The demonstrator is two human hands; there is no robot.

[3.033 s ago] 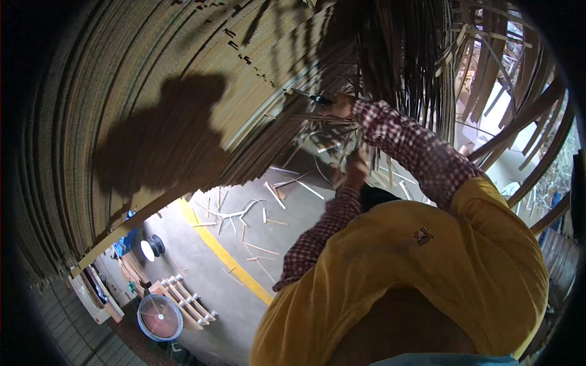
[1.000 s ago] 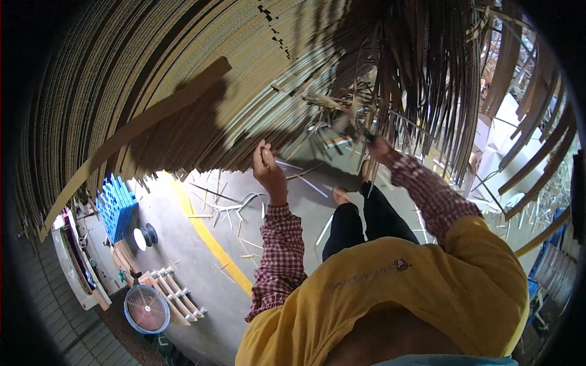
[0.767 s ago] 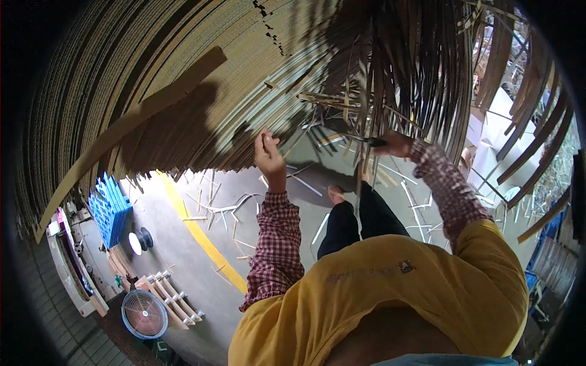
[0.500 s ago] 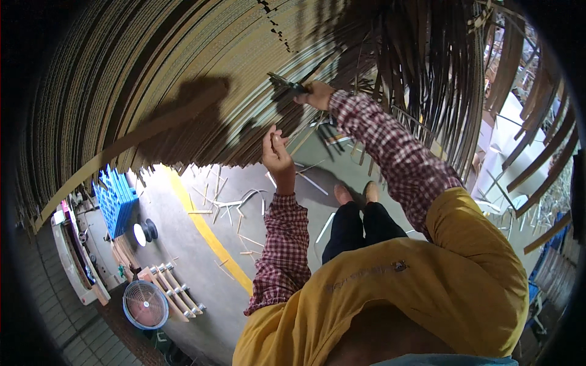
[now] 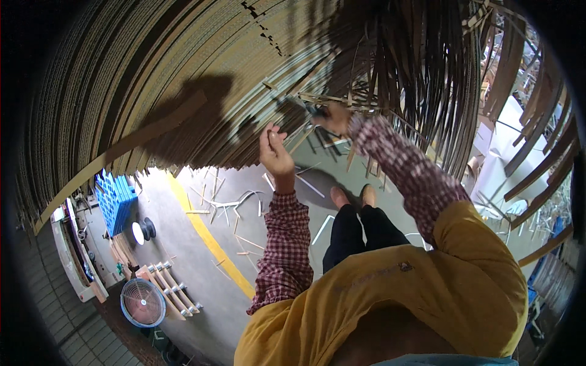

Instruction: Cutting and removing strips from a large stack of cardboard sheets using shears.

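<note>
A big stack of corrugated cardboard sheets [image 5: 201, 61] fills the upper part of the view, its layered edges curving across. Loose narrow cardboard strips [image 5: 427, 67] hang at its right side. My right hand [image 5: 332, 118], smeared by motion, is closed around a dark hand tool [image 5: 315, 110] beside the stack's lower right edge. Blur hides the tool's exact kind. Pale thin strips [image 5: 323, 97] lie close to the tool. My left hand [image 5: 276, 149] is raised just under the stack's edge, fingers loosely bent with gaps between them, and nothing shows in it.
Cardboard scraps [image 5: 235, 204] litter the grey floor by a yellow line [image 5: 210, 235]. At left are a blue plastic pallet [image 5: 115, 204], a spool [image 5: 144, 232], a round fan [image 5: 143, 303] and a wooden rack [image 5: 172, 290]. Curved brown strips [image 5: 543, 152] hang at right.
My right hand has drawn the dark tool back to the right and slightly down, away from the stack's face. My left hand has barely shifted; its fingers look a little more spread.
</note>
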